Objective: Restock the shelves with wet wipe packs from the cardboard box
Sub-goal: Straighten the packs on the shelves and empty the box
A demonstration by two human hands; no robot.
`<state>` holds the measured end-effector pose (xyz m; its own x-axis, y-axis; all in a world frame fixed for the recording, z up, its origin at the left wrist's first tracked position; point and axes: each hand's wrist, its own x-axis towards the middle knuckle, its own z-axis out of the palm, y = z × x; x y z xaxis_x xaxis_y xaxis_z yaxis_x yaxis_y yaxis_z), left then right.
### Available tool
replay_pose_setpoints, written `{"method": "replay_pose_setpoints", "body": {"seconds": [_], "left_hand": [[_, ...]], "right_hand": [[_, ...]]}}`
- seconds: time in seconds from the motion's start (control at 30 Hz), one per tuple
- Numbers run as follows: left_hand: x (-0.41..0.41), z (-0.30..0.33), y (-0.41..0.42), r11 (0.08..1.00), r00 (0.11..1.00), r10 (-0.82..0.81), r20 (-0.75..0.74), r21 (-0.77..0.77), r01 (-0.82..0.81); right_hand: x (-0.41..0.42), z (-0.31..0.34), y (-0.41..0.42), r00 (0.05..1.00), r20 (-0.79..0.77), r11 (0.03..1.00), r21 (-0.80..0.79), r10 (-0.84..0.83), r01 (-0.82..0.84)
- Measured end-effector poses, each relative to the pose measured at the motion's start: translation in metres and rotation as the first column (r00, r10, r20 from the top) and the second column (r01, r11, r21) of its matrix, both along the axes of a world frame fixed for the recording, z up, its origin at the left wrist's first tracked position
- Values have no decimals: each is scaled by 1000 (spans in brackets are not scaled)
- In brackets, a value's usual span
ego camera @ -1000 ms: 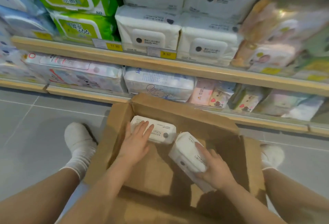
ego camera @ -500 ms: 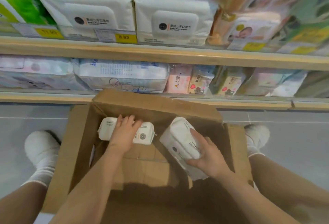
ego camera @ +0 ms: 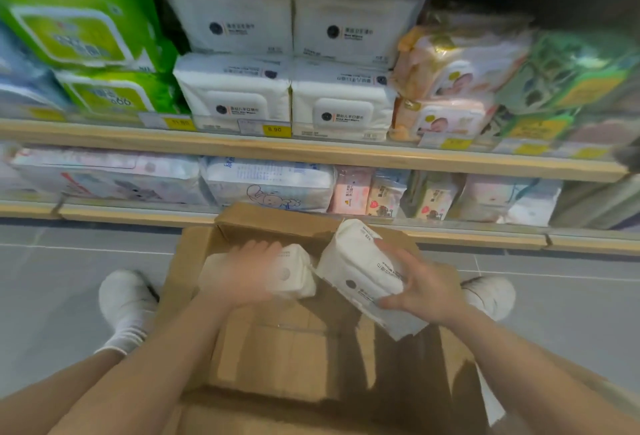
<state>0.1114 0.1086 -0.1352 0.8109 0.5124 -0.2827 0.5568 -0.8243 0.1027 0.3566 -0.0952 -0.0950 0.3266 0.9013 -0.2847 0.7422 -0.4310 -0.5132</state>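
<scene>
Presently I face the shelving, whose upper shelf (ego camera: 311,152) carries stacked white packs (ego camera: 343,112) of the same make as those I handle, with green packs to their left and pink ones to their right. Below, on the grey floor, the cardboard box (ego camera: 194,261) stands open between my feet, its base largely bare. My right hand (ego camera: 420,287) grips a white wet wipe pack (ego camera: 363,261) tilted on end at the box's far right corner, fingers spread round its lower side. My left hand (ego camera: 242,275) lies over a second pack (ego camera: 292,275); motion blur prevents me telling whether the fingers clasp it or merely rest upon it. Judgement: both packs are at the lifting stage. To do this well I should secure a full grip on the left pack before raising, bring each clear of the box flaps, and seat them label outward on the matching white stack, square to the shelf edge.
</scene>
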Motion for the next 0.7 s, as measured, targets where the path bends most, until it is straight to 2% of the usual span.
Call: {"method": "replay_pose_setpoints", "body": {"seconds": [0.2, 0.33, 0.5, 0.7], "left_hand": [[-27, 95, 14, 995, 978, 83, 193, 32, -91], [-51, 150, 41, 976, 962, 157, 222, 116, -186], [-88, 194, 77, 933, 928, 233, 291, 203, -298], [-119, 208, 119, 896, 901, 255, 349, 266, -357]], "right_hand": [[8, 71, 35, 994, 65, 988, 122, 87, -95], [4, 116, 80, 974, 149, 961, 197, 168, -196], [-8, 163, 156, 929, 225, 904, 249, 294, -347], [-27, 216, 262, 805, 436, 807, 246, 403, -537]]}}
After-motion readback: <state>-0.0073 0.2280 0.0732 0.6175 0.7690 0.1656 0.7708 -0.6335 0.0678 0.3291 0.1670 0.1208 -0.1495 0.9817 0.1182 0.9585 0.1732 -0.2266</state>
